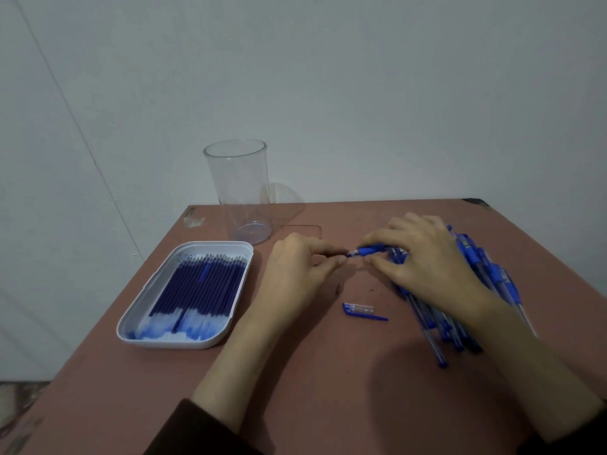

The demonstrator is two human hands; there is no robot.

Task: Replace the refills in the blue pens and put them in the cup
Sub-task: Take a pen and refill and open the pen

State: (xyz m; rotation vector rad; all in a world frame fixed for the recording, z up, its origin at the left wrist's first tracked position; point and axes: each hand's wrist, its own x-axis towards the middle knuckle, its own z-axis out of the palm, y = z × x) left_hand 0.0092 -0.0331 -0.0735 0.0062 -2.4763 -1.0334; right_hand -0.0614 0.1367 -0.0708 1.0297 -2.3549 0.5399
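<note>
The cup stands empty on the desk; no pen is in it yet. Right of the cup and nearer the person, the right grip holds one blue pen by its barrel while the left grip pinches its tip end. A loose cap lies in front of the cup. The pen pile lies farther right of the cup, and the refills fill the tray in front of it. By this evidence nearly all the work remains.
</note>
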